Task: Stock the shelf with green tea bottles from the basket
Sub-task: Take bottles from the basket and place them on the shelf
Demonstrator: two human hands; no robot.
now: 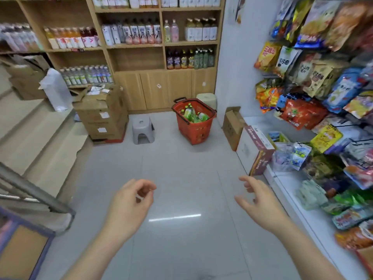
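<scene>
Nearest, the left hand (131,201) and right hand (260,197) hover empty, fingers loosely curled, over bare floor tiles (181,178). Beyond, a red basket (194,129) of green tea bottles (191,115) stands between a grey stool (143,129) and a cardboard box (232,126), before the wooden shelf (139,57).

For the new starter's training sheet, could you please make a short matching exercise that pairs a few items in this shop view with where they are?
Things:
1. red basket
2. grey stool
3. green tea bottles
4. snack bags

Places:
A. hanging on the rack at the right
B. inside the basket
C. on the floor before the wooden cabinet doors
D. on the floor beside the stacked cardboard boxes

Pairs: 1-C, 2-D, 3-B, 4-A
</scene>
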